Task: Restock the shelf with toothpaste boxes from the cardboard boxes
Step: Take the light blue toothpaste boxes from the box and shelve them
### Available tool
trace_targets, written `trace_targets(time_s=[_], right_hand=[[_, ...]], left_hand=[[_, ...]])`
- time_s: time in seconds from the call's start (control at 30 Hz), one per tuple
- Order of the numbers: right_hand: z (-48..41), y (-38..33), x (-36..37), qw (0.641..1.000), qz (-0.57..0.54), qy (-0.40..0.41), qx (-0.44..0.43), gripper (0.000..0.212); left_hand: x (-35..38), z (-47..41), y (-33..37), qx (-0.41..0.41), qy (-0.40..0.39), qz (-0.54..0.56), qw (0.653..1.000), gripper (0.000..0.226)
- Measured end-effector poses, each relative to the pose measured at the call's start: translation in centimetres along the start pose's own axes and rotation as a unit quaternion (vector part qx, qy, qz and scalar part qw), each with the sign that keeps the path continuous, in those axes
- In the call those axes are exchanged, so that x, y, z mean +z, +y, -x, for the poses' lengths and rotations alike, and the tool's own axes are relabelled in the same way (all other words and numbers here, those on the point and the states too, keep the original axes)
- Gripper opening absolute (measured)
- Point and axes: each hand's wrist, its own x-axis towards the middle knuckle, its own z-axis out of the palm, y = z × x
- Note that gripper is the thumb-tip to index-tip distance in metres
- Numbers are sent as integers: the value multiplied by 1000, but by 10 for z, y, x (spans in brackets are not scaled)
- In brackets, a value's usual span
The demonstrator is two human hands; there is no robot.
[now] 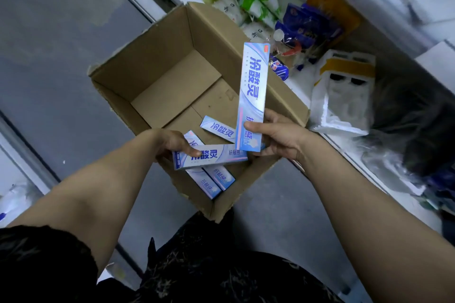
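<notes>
An open brown cardboard box (157,76) sits on the grey floor below me. My right hand (280,135) grips the lower end of a light-blue toothpaste box (252,86), holding it upright over the carton's right wall. My left hand (172,145) grips another toothpaste box (216,156) that lies crosswise above the carton's near corner. Three more toothpaste boxes lie in the carton's bottom: one (218,129) under the right hand, two (214,181) side by side below the left-hand box.
A low white shelf (305,86) runs along the right, holding bagged goods (248,5), a blue packet (307,24), a white styrofoam piece (344,96) and a dark bag (418,125). Grey floor (61,56) lies to the left. My dark patterned clothing fills the bottom.
</notes>
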Motion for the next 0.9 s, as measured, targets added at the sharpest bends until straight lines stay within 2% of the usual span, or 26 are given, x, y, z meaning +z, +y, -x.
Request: trace_targets(time_s=[0.07, 0.23, 0.37, 0.43, 0.5, 0.53, 0.6, 0.63, 0.77, 0.87, 0.9], right_hand=[[18, -1, 1, 1000, 2, 2, -26, 52], [81, 6, -3, 995, 13, 4, -97, 47], [153, 25, -16, 987, 15, 4, -163, 44], [193, 39, -27, 981, 8, 14, -193, 45], [234, 55, -40, 975, 3, 23, -221, 43], [254, 62, -48, 972, 2, 25, -234, 44], [295, 77, -62, 965, 4, 29, -259, 53], [315, 83, -70, 962, 7, 35, -272, 58], [384, 106, -99, 948, 4, 45, -315, 68], [428, 116, -117, 934, -21, 49, -352, 90], [443, 118, -121, 929, -26, 51, -366, 89]], left_hand=[[7, 17, -6, 14, 4, 39, 999, 56], [50, 65, -5, 112, 7, 182, 977, 37], [101, 101, 3, 243, -2, 283, 928, 71], [134, 121, 12, 306, -22, 317, 898, 69], [172, 146, 26, 361, -40, 337, 869, 55], [191, 158, 33, 386, -43, 343, 855, 57], [227, 180, 48, 433, -39, 354, 828, 76], [244, 191, 57, 452, -37, 365, 813, 77], [319, 241, 101, 495, -27, 382, 780, 26], [362, 278, 134, 525, -10, 365, 769, 20], [373, 290, 143, 535, -3, 351, 768, 23]])
